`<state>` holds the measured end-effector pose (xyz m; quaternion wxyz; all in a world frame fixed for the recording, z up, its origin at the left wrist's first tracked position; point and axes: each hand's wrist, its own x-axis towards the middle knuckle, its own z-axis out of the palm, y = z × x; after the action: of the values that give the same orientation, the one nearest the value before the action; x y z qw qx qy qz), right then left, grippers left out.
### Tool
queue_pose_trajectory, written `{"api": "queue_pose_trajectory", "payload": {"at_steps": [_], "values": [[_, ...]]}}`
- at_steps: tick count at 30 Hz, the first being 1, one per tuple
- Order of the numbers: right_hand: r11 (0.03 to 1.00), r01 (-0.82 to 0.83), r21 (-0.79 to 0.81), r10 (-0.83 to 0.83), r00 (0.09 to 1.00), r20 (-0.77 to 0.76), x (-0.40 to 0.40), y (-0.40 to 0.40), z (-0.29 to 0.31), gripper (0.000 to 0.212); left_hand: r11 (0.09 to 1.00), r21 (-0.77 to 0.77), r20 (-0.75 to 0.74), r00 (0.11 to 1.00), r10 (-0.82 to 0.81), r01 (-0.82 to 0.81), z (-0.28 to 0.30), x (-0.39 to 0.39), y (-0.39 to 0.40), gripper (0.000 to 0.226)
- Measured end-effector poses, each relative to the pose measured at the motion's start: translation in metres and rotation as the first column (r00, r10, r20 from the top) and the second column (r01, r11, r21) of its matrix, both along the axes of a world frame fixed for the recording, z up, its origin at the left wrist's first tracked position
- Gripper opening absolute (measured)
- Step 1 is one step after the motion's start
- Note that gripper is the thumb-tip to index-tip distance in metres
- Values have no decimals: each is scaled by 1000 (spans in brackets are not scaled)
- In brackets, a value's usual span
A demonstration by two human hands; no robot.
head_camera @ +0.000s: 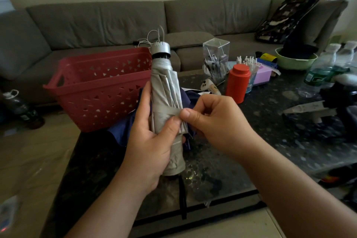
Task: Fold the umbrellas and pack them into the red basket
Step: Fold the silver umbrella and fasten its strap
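Fingers (143, 102) of the left hand (152, 141) wrap one grey umbrella (167, 91), held upright. Right hand (218, 120) pinches its strap (170, 111). One red basket (100, 87) stands behind.

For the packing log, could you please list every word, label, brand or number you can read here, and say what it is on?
No text can be read with certainty.
Green label on the water bottle: too blurred to read.
Yellow item behind the pink box: dark marks, unreadable.
Tube beside the red canister: marking too small.
Grey umbrella and red basket: no lettering visible.
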<state>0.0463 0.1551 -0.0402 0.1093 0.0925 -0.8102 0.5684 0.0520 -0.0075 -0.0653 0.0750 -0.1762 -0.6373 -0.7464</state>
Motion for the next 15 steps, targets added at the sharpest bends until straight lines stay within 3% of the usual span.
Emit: {"api": "queue_pose_trajectory", "payload": {"at_steps": [2,6,10,15], "values": [[998,-13,-54,13,1000,1,-1,2,4,39,1000,-4,18,1000,-5,5,1,-2,-4,82],[944,-77,-322,99,994,54,-2,9,12,38,996,-4,20,996,-88,88,7,-4,-11,82],[932,-125,-339,169,980,102,-4,5,2,34,986,100,6,991,-131,130,14,-2,-10,79],[872,-219,-438,287,953,95,-6,0,-6,28,891,272,50,919,-390,363,16,8,-1,73]]}}
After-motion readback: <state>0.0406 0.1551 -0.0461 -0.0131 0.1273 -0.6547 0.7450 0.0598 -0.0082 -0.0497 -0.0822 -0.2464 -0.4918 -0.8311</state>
